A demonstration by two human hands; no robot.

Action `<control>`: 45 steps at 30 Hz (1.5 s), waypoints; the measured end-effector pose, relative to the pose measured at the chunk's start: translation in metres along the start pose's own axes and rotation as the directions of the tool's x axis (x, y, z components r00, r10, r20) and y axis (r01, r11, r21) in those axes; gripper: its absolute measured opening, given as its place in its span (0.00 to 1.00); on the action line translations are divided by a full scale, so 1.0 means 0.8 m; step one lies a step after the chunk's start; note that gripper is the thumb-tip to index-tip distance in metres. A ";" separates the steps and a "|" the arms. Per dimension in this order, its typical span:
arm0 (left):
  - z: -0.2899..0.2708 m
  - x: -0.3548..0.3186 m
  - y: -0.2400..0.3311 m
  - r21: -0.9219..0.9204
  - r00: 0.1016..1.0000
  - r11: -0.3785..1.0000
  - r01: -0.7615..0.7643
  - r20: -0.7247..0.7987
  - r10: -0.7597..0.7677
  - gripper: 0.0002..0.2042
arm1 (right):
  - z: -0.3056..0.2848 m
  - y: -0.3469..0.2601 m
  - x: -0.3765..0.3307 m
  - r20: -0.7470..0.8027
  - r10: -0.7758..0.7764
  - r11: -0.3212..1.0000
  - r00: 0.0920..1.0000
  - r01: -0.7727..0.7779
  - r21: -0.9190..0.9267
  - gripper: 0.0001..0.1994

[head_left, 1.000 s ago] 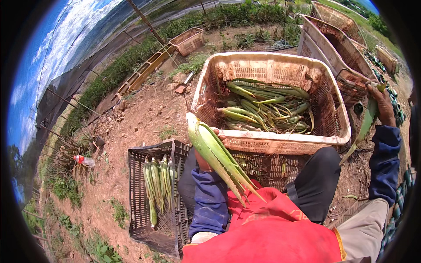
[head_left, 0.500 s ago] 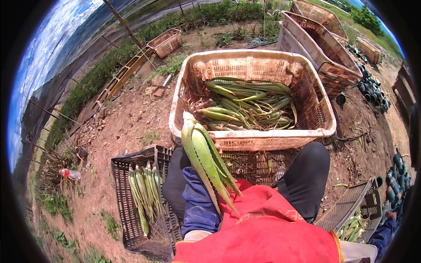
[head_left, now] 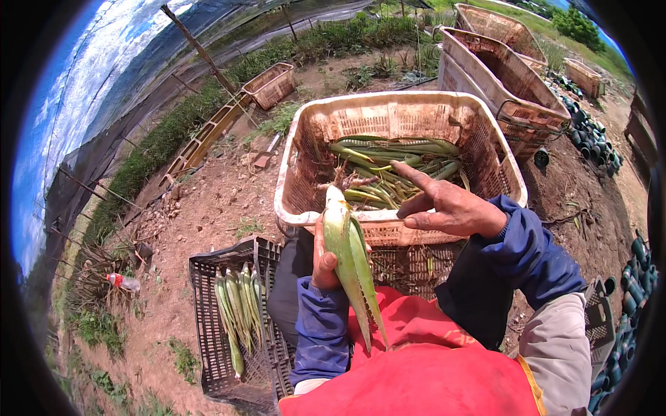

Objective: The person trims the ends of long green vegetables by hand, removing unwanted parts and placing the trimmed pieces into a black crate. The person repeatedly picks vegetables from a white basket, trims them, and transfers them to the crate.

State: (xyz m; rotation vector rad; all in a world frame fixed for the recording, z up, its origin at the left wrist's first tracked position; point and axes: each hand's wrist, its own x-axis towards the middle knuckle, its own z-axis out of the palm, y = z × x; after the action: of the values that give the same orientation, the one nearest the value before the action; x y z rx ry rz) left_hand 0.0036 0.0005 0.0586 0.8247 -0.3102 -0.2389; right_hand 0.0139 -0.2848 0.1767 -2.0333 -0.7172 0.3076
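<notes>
Blue-sleeved, held a green aloe plant (head_left: 350, 249) in the left hand (head_left: 322, 262), with fingers and thumb closed around the leaves toward the pale base and partly hidden behind them. Had the left forearm (head_left: 322, 329) pointing far, alongside a red apron (head_left: 409, 374). Tilted the plant lengthwise, with white base to the far side, overlapping in view the near rim of a pale, dirt-stained crate (head_left: 402, 114), and with leaf tips hanging near, over the apron.

Slanted the right forearm (head_left: 538, 249) in from the near right, bent at the wrist toward the left. Held the right hand (head_left: 454, 206) over the crate's near rim, back upward, fingers parted: index stretched out to the left and far, thumb apart on the near side, other fingers partly curled. Gripped nothing visible there, and was just right of the plant, apart from it.

Had more aloe leaves (head_left: 416, 147) heaped inside the pale crate. Had a black slatted crate (head_left: 281, 347) on the bare ground (head_left: 180, 243) at the near left, with a row of trimmed aloes (head_left: 239, 298) in it.
</notes>
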 end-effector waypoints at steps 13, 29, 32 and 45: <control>0.016 0.008 -0.012 0.410 0.991 0.910 0.059 0.089 -0.104 0.58 | 0.048 0.018 0.094 -0.117 0.204 0.836 0.972 -0.111 0.537 0.37; 0.022 0.004 -0.023 0.240 0.986 0.958 0.158 -0.085 -0.141 0.55 | 0.066 0.042 0.118 -0.346 0.170 0.952 0.923 -0.062 0.301 0.26; 0.026 0.002 -0.030 0.499 1.000 0.866 0.019 -0.009 -0.016 0.53 | 0.069 0.043 0.118 -0.451 0.159 0.973 0.878 -0.060 0.224 0.25; 0.017 0.020 -0.046 -0.515 0.972 0.854 0.079 0.229 0.048 0.35 | 0.083 0.048 0.135 -0.562 -0.448 0.893 0.696 0.316 -0.321 0.22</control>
State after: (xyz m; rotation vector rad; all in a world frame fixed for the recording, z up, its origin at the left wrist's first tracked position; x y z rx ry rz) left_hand 0.0102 -0.0382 0.0429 0.2552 -0.4361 -0.4173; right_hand 0.0821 -0.1895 0.1156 -1.9271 -0.7356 -0.6984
